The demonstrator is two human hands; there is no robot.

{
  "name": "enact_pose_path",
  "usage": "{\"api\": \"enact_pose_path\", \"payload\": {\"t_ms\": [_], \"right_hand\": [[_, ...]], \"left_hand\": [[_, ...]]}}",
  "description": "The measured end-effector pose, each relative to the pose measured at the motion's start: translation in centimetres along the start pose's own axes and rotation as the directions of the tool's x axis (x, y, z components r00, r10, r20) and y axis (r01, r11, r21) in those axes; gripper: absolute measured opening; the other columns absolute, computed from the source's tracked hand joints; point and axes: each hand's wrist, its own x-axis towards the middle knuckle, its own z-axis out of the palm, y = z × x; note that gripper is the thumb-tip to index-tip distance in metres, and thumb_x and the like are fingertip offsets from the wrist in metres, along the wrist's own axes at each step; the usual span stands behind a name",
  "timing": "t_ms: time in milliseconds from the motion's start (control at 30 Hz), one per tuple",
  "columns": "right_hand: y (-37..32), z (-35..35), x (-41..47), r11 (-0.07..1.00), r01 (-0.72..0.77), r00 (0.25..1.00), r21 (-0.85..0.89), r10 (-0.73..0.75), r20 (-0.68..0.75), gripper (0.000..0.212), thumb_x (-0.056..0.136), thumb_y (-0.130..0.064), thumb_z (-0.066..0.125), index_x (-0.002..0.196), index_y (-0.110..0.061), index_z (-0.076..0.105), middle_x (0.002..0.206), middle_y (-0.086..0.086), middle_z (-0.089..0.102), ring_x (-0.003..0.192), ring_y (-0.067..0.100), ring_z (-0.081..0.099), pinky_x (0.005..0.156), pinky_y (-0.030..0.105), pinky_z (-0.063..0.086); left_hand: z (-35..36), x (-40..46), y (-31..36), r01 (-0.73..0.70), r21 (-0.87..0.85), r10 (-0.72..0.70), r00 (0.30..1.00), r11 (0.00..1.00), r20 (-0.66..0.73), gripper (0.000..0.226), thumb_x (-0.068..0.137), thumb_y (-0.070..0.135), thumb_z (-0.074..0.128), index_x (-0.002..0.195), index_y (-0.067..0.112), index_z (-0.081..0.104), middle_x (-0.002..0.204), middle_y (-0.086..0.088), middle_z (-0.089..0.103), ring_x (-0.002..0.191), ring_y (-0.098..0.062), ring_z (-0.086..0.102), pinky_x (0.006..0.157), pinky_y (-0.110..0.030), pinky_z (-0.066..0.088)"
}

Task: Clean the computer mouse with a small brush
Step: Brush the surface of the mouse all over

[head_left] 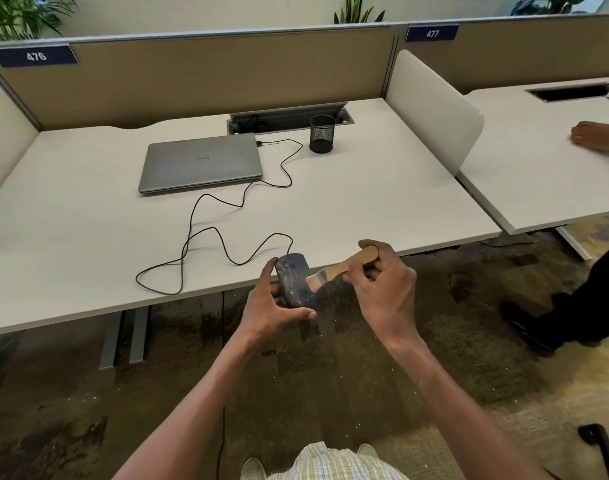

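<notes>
Head view: laptop shut on desk; left hand grips dusty mouse off desk's front edge, right hand clasps brush, bristles touching mouse's right side.
</notes>
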Motion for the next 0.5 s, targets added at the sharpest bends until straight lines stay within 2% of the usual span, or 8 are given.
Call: {"api": "enact_pose_path", "payload": {"t_ms": [100,200,333,400,500], "right_hand": [[-0.7,0.5,-1.6,0.998,0.053,0.997,0.028,-0.054,0.047,0.035,0.092,-0.014,0.069,0.126,-0.013,0.061,0.093,0.001,0.076,0.080,0.008,0.075,0.067,0.022,0.063],[-0.6,0.6,-2.7,0.995,0.099,0.993,-0.018,-0.098,0.068,0.034,0.092,-0.014,0.069,0.125,-0.010,0.061,0.090,0.003,0.075,0.078,0.010,0.074,0.066,0.021,0.062],[-0.2,-0.2,-3.2,0.984,0.150,0.989,-0.096,-0.147,0.032,0.030,0.092,-0.012,0.070,0.120,-0.004,0.063,0.086,0.008,0.074,0.075,0.016,0.074,0.064,0.026,0.063],[0.1,-0.5,-3.2,0.982,0.162,0.987,-0.101,-0.162,0.001,0.029,0.092,-0.011,0.070,0.118,-0.002,0.064,0.086,0.009,0.074,0.075,0.018,0.074,0.064,0.029,0.063],[0.3,-0.6,-3.3,0.985,0.169,0.985,-0.046,-0.170,-0.005,0.026,0.092,-0.013,0.069,0.116,-0.004,0.064,0.087,0.007,0.075,0.077,0.016,0.075,0.064,0.028,0.063]], "left_hand": [[0.2,0.2,0.2,0.025,-0.032,-0.025,1.000,0.999,-0.010,0.136,0.049,0.028,0.101,0.157,0.032,0.019,0.107,0.006,0.070,0.084,0.013,0.069,0.065,-0.002,0.049],[0.2,0.2,0.2,0.027,-0.028,-0.027,1.000,0.999,-0.014,0.136,0.049,0.030,0.102,0.157,0.032,0.019,0.101,0.016,0.070,0.083,0.010,0.070,0.064,-0.001,0.048],[0.0,0.2,0.0,0.027,-0.007,-0.027,0.999,1.000,-0.022,0.135,0.049,0.029,0.102,0.156,0.033,0.019,0.118,-0.005,0.073,0.088,0.001,0.073,0.069,-0.004,0.051],[-0.1,0.2,0.1,0.028,0.000,-0.028,0.999,1.000,-0.026,0.135,0.048,0.031,0.101,0.155,0.035,0.018,0.124,-0.010,0.070,0.092,-0.004,0.072,0.070,-0.005,0.052],[-0.1,0.2,0.1,0.023,-0.005,-0.023,0.999,1.000,-0.027,0.136,0.048,0.031,0.101,0.156,0.035,0.018,0.125,-0.010,0.070,0.092,-0.002,0.071,0.069,-0.004,0.051]]}}
